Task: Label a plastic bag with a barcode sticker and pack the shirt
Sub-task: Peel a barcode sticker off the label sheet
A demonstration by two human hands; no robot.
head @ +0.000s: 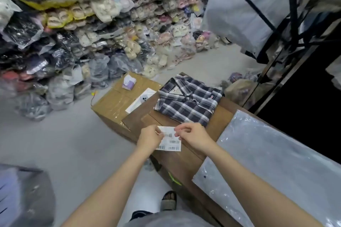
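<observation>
We hold a sticker sheet (170, 139) in the air above the front edge of the desk (186, 160), with both hands close together. The left hand (150, 139) pinches the left edge of the sheet. The fingers of the right hand (191, 135) are closed on its upper right part, it seems at one barcode sticker, but we cannot tell if the sticker is already lifted from the backing.

The shirt (188, 100) lies folded on the desk beyond the hands, well apart from them. The bag (273, 162) lies flat on the right, empty and with no label that we can see.

We judge that the step in hand is to peel one sticker, so the task is only at the beginning. The next move calls for a clean pull of a single sticker, then to carry it right and press it flat on the bag. After that the shirt must go inside.
</observation>
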